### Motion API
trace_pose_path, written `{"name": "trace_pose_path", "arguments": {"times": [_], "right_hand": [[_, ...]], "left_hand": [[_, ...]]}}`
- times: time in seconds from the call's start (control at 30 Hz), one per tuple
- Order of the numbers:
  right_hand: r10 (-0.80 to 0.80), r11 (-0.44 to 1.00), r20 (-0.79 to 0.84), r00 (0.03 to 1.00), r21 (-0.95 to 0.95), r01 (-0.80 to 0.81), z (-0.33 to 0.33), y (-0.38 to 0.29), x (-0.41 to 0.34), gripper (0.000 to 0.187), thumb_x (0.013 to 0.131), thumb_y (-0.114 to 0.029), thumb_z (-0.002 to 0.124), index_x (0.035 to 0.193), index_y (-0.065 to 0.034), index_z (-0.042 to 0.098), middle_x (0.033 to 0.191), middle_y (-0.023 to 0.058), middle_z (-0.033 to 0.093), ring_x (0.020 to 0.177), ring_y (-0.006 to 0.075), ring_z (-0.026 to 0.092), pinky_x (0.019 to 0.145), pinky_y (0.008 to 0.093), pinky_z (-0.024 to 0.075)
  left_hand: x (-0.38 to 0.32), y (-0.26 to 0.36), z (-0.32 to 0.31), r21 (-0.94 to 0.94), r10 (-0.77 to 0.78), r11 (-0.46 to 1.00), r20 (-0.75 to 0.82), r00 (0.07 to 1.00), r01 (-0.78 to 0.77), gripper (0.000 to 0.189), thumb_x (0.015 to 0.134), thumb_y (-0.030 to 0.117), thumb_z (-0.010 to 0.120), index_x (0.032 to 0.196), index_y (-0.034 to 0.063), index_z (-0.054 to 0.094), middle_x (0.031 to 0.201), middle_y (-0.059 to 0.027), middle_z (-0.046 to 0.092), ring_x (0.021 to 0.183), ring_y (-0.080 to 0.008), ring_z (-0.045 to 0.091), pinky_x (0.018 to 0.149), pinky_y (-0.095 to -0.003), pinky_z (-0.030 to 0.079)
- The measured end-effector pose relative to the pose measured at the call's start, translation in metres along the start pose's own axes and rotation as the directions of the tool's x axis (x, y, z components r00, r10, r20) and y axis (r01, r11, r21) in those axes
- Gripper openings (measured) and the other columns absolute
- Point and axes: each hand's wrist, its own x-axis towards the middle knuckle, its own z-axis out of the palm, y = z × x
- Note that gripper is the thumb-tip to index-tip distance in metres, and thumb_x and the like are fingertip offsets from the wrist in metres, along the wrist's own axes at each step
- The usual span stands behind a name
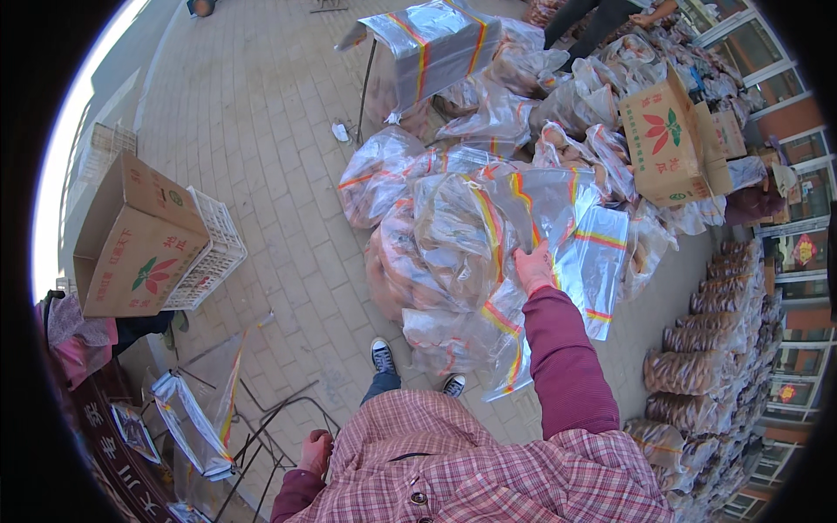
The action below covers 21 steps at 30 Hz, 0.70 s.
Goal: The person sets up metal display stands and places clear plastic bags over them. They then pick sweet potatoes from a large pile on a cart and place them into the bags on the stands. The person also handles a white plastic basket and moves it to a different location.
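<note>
My right hand (534, 267), in a pinkish glove, grips a clear plastic bag (546, 202) with red and yellow stripes, above a heap of filled plastic bags. One knotted bag (458, 242) lies just left of it, and flat, silvery folded bags (592, 261) hang at its right. Down at the lower left, my left hand (316, 451) is beside a thin black metal frame (274, 418); its fingers look curled, and whether it holds anything cannot be told. Clear striped bags (196, 425) hang on a frame to its left.
A cardboard box (144, 242) rests on a white plastic crate (222, 248) at left, near a person in pink (78, 340). Another open box (664, 140) stands on bags at right. Stacked filled bags (693, 369) line the right side. A person's dark-clad legs (588, 26) are at the top.
</note>
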Motion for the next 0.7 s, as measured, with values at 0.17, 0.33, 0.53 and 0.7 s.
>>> {"name": "trace_pose_path", "arguments": {"times": [0.17, 0.33, 0.53, 0.7], "right_hand": [[-0.022, 0.879, -0.008, 1.000, 0.477, 0.023, 0.019, 0.097, 0.058, 0.043, 0.085, -0.028, 0.053, 0.116, 0.0022, 0.055, 0.112, 0.0192, 0.061, 0.106, 0.0335, 0.058, 0.090, 0.0384, 0.0427], [-0.185, 0.950, -0.170, 0.968, 0.220, 0.220, -0.042, 0.156, 0.038, 0.035, 0.091, -0.025, 0.047, 0.112, 0.0014, 0.057, 0.107, 0.0096, 0.063, 0.098, 0.0217, 0.061, 0.087, 0.0317, 0.0454], [0.018, -0.175, 0.265, 0.964, 0.950, -0.258, -0.071, 0.257, 0.066, 0.026, 0.094, -0.023, 0.048, 0.109, -0.0051, 0.059, 0.109, 0.0044, 0.062, 0.103, 0.0204, 0.059, 0.093, 0.0379, 0.0455], [-0.105, -0.218, 0.310, 0.945, 0.920, -0.326, -0.107, 0.252, 0.057, 0.032, 0.097, -0.024, 0.044, 0.115, -0.0002, 0.057, 0.111, 0.0053, 0.061, 0.105, 0.0174, 0.057, 0.094, 0.0296, 0.0432]], "left_hand": [[0.003, 0.027, 0.014, -0.027, 0.029, 0.999, 0.028, 0.999, -0.028, 0.029, 0.080, 0.012, 0.056, 0.106, -0.0018, 0.058, 0.076, -0.0060, 0.058, 0.062, -0.0140, 0.053, 0.055, -0.0273, 0.044], [-0.009, 0.034, 0.048, -0.106, 0.067, 0.992, 0.018, 0.998, -0.064, 0.030, 0.082, 0.012, 0.057, 0.109, -0.0031, 0.056, 0.076, -0.0052, 0.057, 0.062, -0.0130, 0.052, 0.055, -0.0265, 0.044], [-0.030, 0.035, 0.106, 0.039, 0.108, 0.993, 0.038, 0.993, -0.109, 0.031, 0.081, 0.015, 0.058, 0.106, -0.0033, 0.059, 0.081, -0.0071, 0.060, 0.070, -0.0154, 0.055, 0.063, -0.0281, 0.046], [-0.067, 0.025, 0.169, 0.355, 0.176, 0.915, 0.072, 0.982, -0.191, 0.037, 0.080, 0.020, 0.058, 0.108, -0.0034, 0.061, 0.101, -0.0124, 0.065, 0.095, -0.0196, 0.058, 0.084, -0.0289, 0.046]]}}
